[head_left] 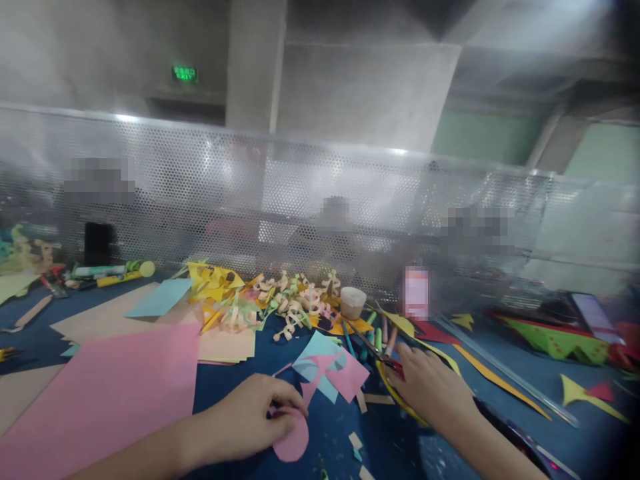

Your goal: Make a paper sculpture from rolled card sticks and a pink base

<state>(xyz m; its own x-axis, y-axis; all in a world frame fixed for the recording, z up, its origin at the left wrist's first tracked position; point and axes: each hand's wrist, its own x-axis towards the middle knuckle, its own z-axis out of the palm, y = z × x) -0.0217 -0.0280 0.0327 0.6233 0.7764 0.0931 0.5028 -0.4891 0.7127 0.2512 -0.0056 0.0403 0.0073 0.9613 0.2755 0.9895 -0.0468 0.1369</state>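
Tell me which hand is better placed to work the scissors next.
Probably the right hand: its fingers are at the red handles of the scissors, though whether they grip is hard to tell. The left hand is farther away and occupied with the pink paper circle.

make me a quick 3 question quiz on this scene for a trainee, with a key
1. Multiple choice: the left hand has its thumb on (a) a pink paper circle, (b) a marker, (c) a white cup.
2. True or false: the scissors are in the right hand.
3. Fill the gap: the large sheet reaching under or behind the left forearm's side of the table is ____.

Key: 1 a; 2 true; 3 pink.
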